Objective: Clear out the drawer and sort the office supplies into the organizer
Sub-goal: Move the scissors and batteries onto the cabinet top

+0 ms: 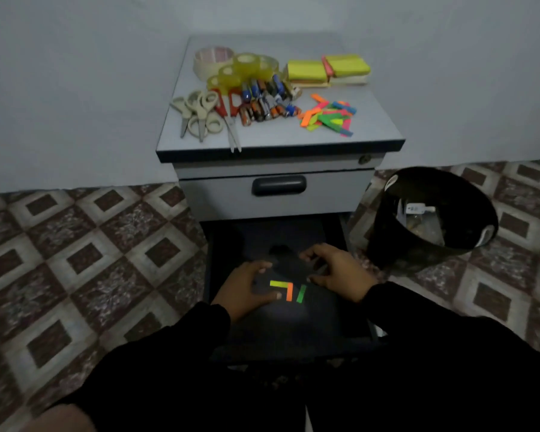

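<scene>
The lower drawer (pixel 296 325) of a small grey cabinet (pixel 275 194) is pulled out, and its inside is dark. On its floor lie three sticky flags: yellow (pixel 276 283), orange (pixel 289 293) and green (pixel 301 294). My left hand (pixel 247 288) rests in the drawer just left of them, fingers loosely curled and thumb tip beside the orange flag. My right hand (pixel 337 272) is just right of them, fingers bent downward. Neither hand visibly holds anything.
The cabinet top (pixel 281 138) holds tape rolls (pixel 237 67), several scissors (pixel 203 113), batteries (pixel 268 101), yellow sticky note pads (pixel 328 70) and a heap of coloured flags (pixel 328 115). A black waste bin (pixel 430 213) stands on the tiled floor to the right. The upper drawer (pixel 278 185) is closed.
</scene>
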